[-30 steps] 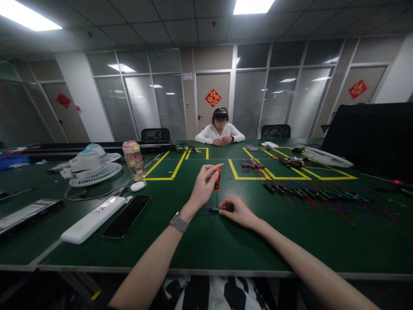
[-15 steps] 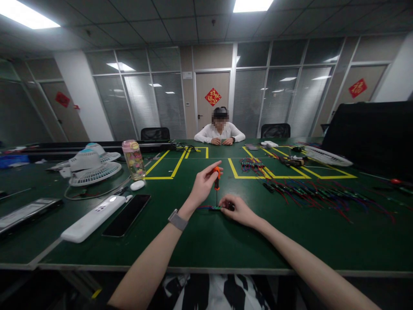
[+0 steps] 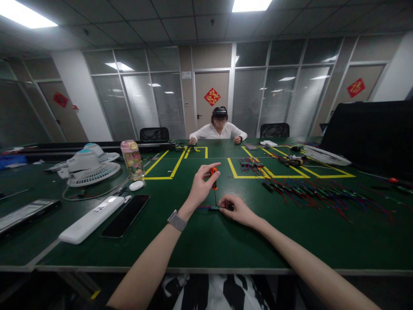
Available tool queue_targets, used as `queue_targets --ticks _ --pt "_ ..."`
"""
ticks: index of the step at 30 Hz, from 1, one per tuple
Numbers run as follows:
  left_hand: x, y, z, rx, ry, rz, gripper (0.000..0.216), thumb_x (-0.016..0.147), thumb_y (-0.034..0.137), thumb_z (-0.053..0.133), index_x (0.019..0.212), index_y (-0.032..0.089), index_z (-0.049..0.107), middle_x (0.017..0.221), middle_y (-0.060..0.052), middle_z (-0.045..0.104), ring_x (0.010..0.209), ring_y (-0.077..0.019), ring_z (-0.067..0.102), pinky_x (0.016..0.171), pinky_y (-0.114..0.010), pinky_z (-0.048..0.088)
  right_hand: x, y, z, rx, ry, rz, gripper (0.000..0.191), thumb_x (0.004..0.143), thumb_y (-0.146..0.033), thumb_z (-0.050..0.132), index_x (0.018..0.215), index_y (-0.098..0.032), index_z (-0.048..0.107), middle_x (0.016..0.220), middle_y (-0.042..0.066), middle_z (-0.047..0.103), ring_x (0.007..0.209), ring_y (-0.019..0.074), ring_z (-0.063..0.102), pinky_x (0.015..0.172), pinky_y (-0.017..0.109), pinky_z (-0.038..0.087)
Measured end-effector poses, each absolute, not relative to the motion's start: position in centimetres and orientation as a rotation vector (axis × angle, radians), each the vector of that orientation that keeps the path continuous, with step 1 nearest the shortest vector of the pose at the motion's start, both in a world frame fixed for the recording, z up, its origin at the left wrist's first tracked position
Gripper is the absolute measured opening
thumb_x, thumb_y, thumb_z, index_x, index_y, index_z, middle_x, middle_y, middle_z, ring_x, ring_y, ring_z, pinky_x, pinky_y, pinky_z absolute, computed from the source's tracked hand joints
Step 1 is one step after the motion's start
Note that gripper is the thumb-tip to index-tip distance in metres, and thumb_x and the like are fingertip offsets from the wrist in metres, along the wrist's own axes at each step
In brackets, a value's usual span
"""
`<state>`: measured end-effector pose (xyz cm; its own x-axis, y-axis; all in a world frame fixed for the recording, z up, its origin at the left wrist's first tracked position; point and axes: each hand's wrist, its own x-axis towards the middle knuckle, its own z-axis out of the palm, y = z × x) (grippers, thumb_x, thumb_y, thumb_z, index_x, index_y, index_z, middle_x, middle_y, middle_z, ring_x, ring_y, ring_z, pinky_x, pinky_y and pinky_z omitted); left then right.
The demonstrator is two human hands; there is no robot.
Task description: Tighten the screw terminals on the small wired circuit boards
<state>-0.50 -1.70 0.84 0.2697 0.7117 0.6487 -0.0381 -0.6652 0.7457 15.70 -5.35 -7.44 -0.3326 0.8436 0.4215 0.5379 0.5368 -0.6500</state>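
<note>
My left hand (image 3: 200,187) pinches the orange handle of a small screwdriver (image 3: 213,181), held upright with its tip down on a small wired connector part (image 3: 213,208) lying on the green table (image 3: 206,241). A watch sits on that wrist. My right hand (image 3: 236,208) rests on the table just right of the tip, its fingers closed on the connector part and pressing it down.
Several red, blue and black wired parts (image 3: 322,193) lie spread to the right. A white power strip (image 3: 92,218), black phone (image 3: 125,215), white mouse (image 3: 136,185), bottle (image 3: 132,159) and desk fans (image 3: 88,163) stand on the left. A person (image 3: 219,129) sits at the far side.
My hands stay in place; the screwdriver handle has shifted slightly in my left fingers. The person across the table has spread both hands apart.
</note>
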Motion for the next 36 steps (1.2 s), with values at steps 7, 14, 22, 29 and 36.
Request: queue_targets --ticks 7,14,22,29,36 --pt "-0.58 -1.46 0.77 1.866 0.574 1.435 0.034 0.081 0.030 0.055 0.114 0.020 0.060 0.098 -0.005 0.061 0.086 -0.0138 0.058 0.078 -0.025 0.047 15.63 -5.37 -7.42 -1.127 -2.022 0.518 0.012 0.073 -0.011 0.056 0.083 -0.015 0.060 0.073 0.001 0.057 0.065 0.0117 0.051 0.060 0.023 0.041" --pt "-0.56 -1.50 0.82 1.860 0.543 1.391 0.035 0.085 0.026 0.050 0.119 0.019 0.056 0.099 -0.006 0.060 0.088 -0.0137 0.058 0.081 -0.026 0.046 15.68 -5.28 -7.51 -1.124 -2.015 0.522 0.012 0.073 -0.011 0.056 0.083 -0.015 0.060 0.074 0.001 0.058 0.066 0.0118 0.051 0.061 0.023 0.041" --pt "-0.61 -1.81 0.89 1.899 0.520 1.392 0.034 0.085 0.028 0.049 0.118 0.020 0.057 0.099 -0.006 0.060 0.090 -0.0146 0.057 0.081 -0.028 0.046 15.68 -5.23 -7.60 -1.118 -2.023 0.513 0.012 0.073 -0.012 0.056 0.083 -0.015 0.061 0.074 0.001 0.058 0.066 0.0117 0.052 0.060 0.023 0.041" --pt "-0.65 -1.84 0.98 1.931 0.558 1.443 0.033 0.085 0.028 0.049 0.116 0.022 0.059 0.104 -0.006 0.057 0.090 -0.0147 0.056 0.082 -0.028 0.044 15.84 -5.04 -7.89 -1.109 -2.019 0.515 0.012 0.073 -0.013 0.057 0.084 -0.016 0.061 0.074 0.000 0.058 0.066 0.0117 0.052 0.061 0.023 0.041" --pt "-0.61 -1.62 0.80 1.991 0.678 1.548 0.032 0.077 0.028 0.062 0.107 0.020 0.064 0.089 -0.003 0.058 0.082 -0.0134 0.054 0.078 -0.026 0.044 15.73 -5.09 -7.78 -1.120 -2.016 0.513 0.015 0.073 -0.014 0.057 0.088 -0.016 0.062 0.074 0.001 0.056 0.066 0.0120 0.052 0.061 0.023 0.042"
